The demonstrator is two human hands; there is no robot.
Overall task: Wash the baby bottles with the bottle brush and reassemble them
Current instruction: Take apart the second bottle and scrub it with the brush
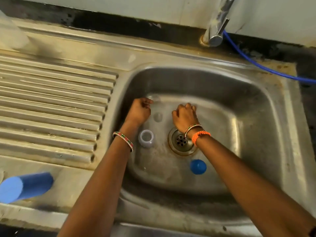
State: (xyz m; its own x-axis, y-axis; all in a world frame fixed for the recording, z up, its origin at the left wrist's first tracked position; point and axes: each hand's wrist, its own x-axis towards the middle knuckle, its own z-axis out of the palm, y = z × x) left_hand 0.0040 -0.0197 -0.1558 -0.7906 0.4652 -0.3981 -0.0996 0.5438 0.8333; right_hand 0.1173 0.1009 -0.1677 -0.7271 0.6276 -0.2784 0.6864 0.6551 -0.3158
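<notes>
Two hands were seen low in the steel sink [266,103], near its far wall. The left hand [139,111] had its fingers curled, and a clear, blurry thing [154,98] lay at its fingertips; whether it was gripped could not be told. The right hand [185,115] was bent over the sink floor, and what lay under its fingers could not be seen, so its grip could not be told.

Most of the sink floor to the right was bare metal, with open room up to the curved right wall. The drain [181,140] sat just beside the right wrist.

One clear bottle [146,138] stood upright next to the left wrist, its open mouth and long side pointed up. One small clear piece [158,117] lay between the two hands. One blue cap [198,166] was set near the front wall, round side up.

One blue cup [25,186] lay on its side on the ribbed drain board [51,100], its long side pointed left to right. One tap [218,23] and one blue hose [256,65] were at the back edge.
</notes>
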